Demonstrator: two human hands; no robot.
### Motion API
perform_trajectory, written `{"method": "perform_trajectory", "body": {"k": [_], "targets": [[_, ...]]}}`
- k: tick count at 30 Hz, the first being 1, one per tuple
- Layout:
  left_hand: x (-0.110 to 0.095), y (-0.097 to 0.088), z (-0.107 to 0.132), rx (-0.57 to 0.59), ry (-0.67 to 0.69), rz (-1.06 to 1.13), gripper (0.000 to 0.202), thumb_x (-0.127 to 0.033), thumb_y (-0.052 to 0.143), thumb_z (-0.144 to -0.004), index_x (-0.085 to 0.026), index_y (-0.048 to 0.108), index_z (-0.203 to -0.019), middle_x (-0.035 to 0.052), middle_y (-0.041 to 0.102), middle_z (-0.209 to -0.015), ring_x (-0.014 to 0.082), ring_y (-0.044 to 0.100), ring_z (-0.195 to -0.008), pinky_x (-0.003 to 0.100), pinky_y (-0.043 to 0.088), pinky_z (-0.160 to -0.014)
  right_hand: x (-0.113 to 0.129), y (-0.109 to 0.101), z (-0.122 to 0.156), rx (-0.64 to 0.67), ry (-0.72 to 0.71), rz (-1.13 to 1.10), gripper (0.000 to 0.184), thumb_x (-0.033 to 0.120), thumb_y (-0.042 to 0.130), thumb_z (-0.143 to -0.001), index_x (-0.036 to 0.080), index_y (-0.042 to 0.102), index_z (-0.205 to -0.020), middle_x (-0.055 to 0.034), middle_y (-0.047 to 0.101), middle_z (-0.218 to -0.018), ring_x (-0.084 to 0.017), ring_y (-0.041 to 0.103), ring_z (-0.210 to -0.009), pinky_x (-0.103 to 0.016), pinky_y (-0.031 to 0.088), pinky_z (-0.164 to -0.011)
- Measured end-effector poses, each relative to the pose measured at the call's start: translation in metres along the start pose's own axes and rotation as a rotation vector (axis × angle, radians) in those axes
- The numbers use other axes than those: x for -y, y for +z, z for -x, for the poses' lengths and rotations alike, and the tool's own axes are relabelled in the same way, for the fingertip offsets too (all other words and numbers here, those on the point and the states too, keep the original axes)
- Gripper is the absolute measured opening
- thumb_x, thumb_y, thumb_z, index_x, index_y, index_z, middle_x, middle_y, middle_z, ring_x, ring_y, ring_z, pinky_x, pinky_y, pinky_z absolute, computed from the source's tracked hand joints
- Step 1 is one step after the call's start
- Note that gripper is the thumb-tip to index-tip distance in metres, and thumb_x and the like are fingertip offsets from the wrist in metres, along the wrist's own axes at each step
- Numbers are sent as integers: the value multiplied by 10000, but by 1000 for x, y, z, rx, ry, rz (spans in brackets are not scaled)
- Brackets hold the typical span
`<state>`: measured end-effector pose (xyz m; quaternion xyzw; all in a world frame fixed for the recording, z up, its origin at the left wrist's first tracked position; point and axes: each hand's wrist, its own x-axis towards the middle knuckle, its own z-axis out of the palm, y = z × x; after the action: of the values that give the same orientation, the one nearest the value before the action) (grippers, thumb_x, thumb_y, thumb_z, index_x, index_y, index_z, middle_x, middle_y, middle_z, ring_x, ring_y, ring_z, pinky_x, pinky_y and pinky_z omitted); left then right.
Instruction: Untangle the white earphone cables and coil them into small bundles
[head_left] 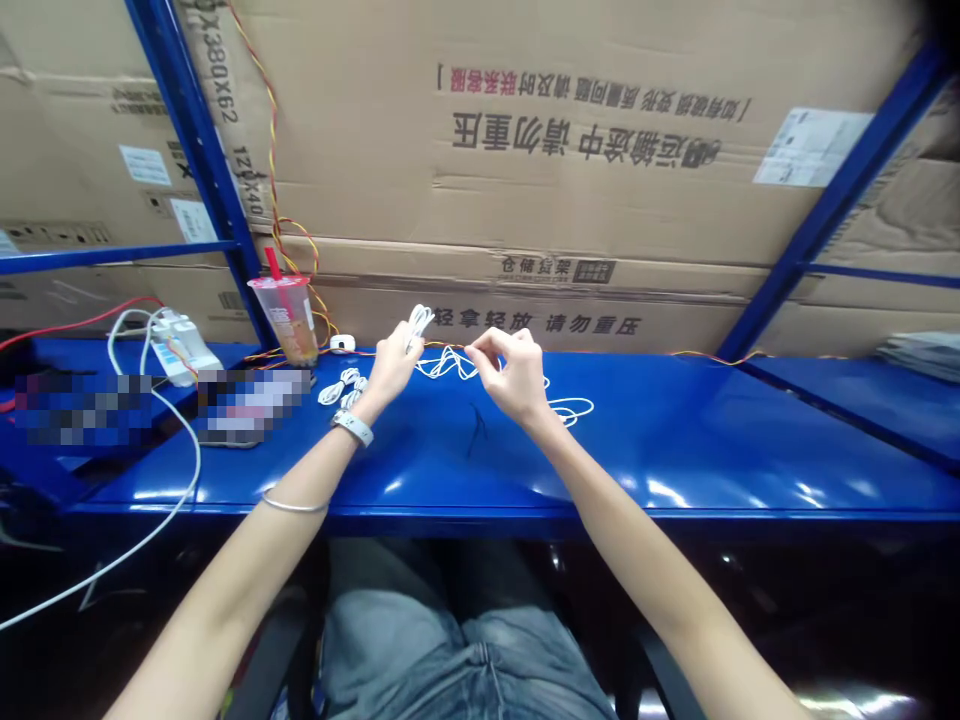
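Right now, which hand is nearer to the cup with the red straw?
Left. The left hand is beside the cup, to its right; the right hand is farther right, past the left hand.

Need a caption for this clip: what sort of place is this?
Probably a warehouse or stockroom corner. A blue steel shelving rack holds large cardboard cartons printed with handling warnings, and a blue metal shelf serves as the work surface.
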<state>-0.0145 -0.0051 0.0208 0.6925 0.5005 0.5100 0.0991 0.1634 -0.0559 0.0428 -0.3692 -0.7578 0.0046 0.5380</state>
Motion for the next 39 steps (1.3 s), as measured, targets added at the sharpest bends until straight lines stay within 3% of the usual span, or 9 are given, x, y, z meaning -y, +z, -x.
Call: {"method": "perform_trajectory", "body": {"k": [3,10,19,23,27,30,32,35,39], "targets": [[1,2,-1,47,-14,59,142,-284,511,-824,-204,430,-738,-27,456,-608,105,411,-531,218,283,-499,-2,0,1,-58,73,-101,206,311,588,-833,190,567,-669,0,601,-616,-142,504,-581,-338,381,-768],[-19,16,12,447,-237,792,354,-405,625,-793,-216,330,-744,-110,247,-546,23,191,-390,155,125,-376,-25,0,-7,-17,284,-460,234,394,645,-765,167,612,-718,12,549,-504,-124,499,-470,-262,390,-501],[-22,22,20,560,-248,909,455,-626,553,-792,-194,410,-781,-113,200,-543,15,155,-383,143,120,-365,-30,25,5,8,360,-599,313,457,708,-692,154,633,-715,18,566,-572,-78,430,-442,-231,334,-451],[-22,22,20,558,-246,784,461,-648,484,-820,-195,417,-779,-108,198,-536,24,165,-377,160,127,-372,-31,19,2,-50,314,-512,282,447,649,-762,166,631,-745,26,555,-565,-93,442,-460,-240,346,-478],[-12,19,16,517,-77,194,416,-582,463,-863,-177,492,-771,-37,418,-560,86,398,-456,208,297,-447,-34,2,-4,-236,119,-35,217,359,568,-865,185,648,-764,4,578,-613,-141,509,-607,-301,389,-679],[-2,17,13,367,102,-351,325,-475,527,-868,-155,562,-821,76,615,-749,204,598,-729,268,407,-623,-38,-7,-7,-170,-29,365,203,279,540,-897,192,655,-754,-26,610,-667,-196,527,-769,-369,326,-811],[2,15,11,330,131,-532,315,-455,531,-871,-144,583,-872,126,654,-844,259,624,-860,290,415,-685,-40,-9,-7,-57,-110,515,220,246,511,-914,189,654,-757,-51,640,-749,-220,517,-845,-381,296,-817],[4,11,7,274,39,-501,297,-429,505,-886,-148,583,-830,128,653,-833,246,624,-866,269,398,-670,-43,-9,-7,41,-189,601,241,229,482,-931,184,663,-780,-71,652,-825,-230,498,-883,-383,277,-811],[2,7,5,290,-262,-58,373,-433,445,-904,-176,465,-634,23,491,-585,129,491,-544,230,313,-498,-43,-7,-8,165,-268,559,239,217,494,-926,181,672,-771,-75,656,-837,-222,492,-874,-370,280,-792]]}}
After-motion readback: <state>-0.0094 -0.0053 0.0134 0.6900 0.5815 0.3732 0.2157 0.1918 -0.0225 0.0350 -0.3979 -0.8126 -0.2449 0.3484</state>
